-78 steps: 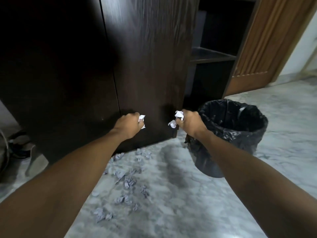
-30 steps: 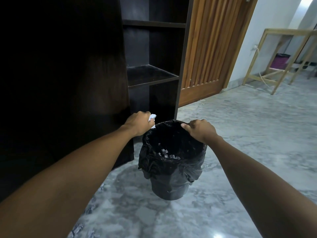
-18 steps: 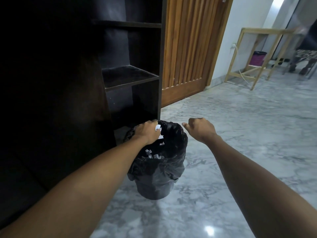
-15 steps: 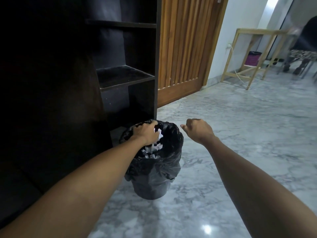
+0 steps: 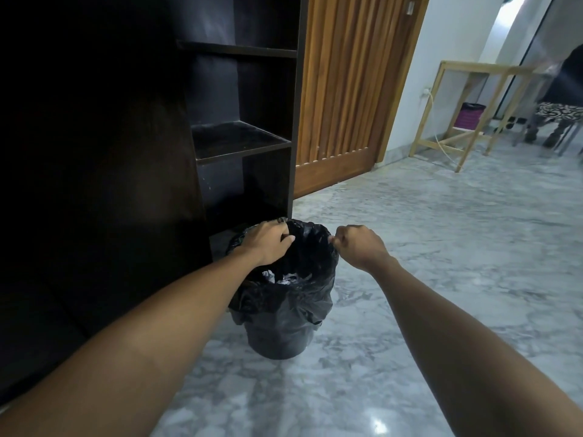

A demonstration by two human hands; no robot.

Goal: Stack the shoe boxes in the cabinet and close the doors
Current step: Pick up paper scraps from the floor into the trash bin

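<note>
Hands over black-lined bin (image 5: 277,323) on marble floor (image 5: 441,279). Left hand (image 5: 268,244) above bin mouth, fingers curled downward, nothing visible in them. Right hand (image 5: 356,244) at bin's right rim, fingers curled tight; whether pinching liner, cannot tell. White paper scraps (image 5: 285,277) inside bin. Dark cabinet (image 5: 239,140) just behind bin, shelves exposed; shoe boxes not visible
</note>
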